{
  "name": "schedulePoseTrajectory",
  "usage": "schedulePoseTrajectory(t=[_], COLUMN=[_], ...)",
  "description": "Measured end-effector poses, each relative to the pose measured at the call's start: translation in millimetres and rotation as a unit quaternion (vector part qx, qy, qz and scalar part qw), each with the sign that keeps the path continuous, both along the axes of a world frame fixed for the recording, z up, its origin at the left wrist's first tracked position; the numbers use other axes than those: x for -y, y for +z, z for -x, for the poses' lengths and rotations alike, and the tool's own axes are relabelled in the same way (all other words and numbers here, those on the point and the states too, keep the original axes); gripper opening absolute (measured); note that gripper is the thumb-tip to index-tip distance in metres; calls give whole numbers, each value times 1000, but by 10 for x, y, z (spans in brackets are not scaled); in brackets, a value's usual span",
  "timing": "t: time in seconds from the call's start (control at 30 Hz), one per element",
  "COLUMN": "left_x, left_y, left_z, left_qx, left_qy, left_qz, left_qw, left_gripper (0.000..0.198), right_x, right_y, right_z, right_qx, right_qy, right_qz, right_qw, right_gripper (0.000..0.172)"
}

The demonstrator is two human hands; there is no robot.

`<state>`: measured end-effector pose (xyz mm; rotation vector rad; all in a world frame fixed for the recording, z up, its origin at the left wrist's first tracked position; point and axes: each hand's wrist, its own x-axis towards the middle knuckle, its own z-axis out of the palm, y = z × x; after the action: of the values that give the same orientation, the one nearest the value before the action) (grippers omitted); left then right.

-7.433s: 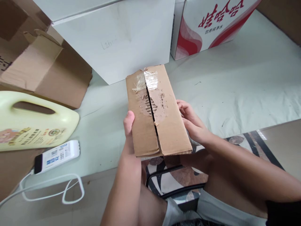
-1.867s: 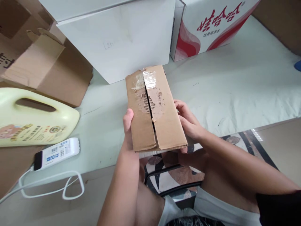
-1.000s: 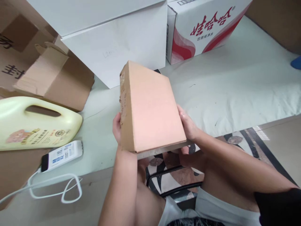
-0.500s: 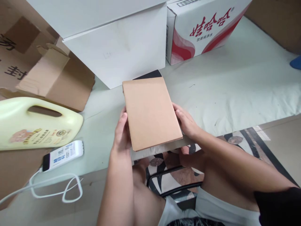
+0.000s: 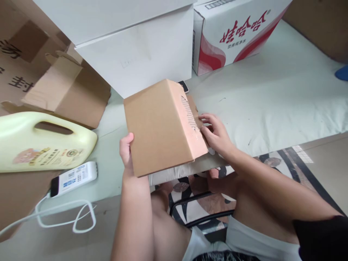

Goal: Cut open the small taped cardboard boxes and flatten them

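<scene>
A flat brown cardboard box [image 5: 159, 127] is held tilted above the table's front edge. Its right side shows a paler flap with a torn, ridged strip, and another piece of cardboard juts out beyond it. My left hand [image 5: 126, 150] grips the box's left edge, thumb on top and fingers hidden underneath. At the right edge, the bent fingers of my right hand [image 5: 216, 134] close on the cardboard by the flap. Partly covered behind the box, a dark flat object with a light rim [image 5: 184, 87] lies on the table.
White boxes [image 5: 152, 54] and a red-and-white carton [image 5: 236, 43] stand at the back of the cloth-covered table [image 5: 272, 105]. To the left are an open cardboard box [image 5: 67, 87], a pale yellow jug [image 5: 54, 141] and a white power strip [image 5: 74, 179] with its cable.
The box has turned and tilted leftward, bringing its torn right side into view. My left hand has shifted left with it, and my right hand's fingers have moved at the flap.
</scene>
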<state>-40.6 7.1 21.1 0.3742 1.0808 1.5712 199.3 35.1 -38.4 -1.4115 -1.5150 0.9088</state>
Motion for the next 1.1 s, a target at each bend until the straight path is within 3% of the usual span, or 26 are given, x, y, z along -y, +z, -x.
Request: schedulePoseTrajectory(t=[0.1, 0.37, 0.53, 0.7, 0.8, 0.97, 1.1], left_x=[-31, -38, -24, -68, -74, -40, -36], left_y=[-26, -43, -28, -3, 2, 5, -1], left_z=[14, 53, 108, 140, 129, 119, 153], left_qx=[-5, -7, -4, 22, 38, -8, 12], left_qy=[8, 27, 5, 29, 37, 9, 16], left_qz=[-11, -4, -4, -64, -71, -64, -69], left_qw=[1000, 1000, 1000, 997, 996, 998, 997], left_gripper=[33, 38, 32, 20, 19, 18, 16], right_x=[-30, -67, -103, -101, -75, -28, -58], right_y=[33, 77, 39, -9, -23, 26, 71], right_z=[-29, -111, -176, -176, -149, -109, -128], right_qx=[20, 179, 207, 248, 271, 299, 222], right_qy=[-13, 31, 100, 141, 128, 110, -8], right_qz=[60, 69, 51, 4, -6, -2, 51], right_qw=[998, 981, 972, 958, 954, 948, 974], right_gripper=[31, 26, 21, 23, 25, 13, 9])
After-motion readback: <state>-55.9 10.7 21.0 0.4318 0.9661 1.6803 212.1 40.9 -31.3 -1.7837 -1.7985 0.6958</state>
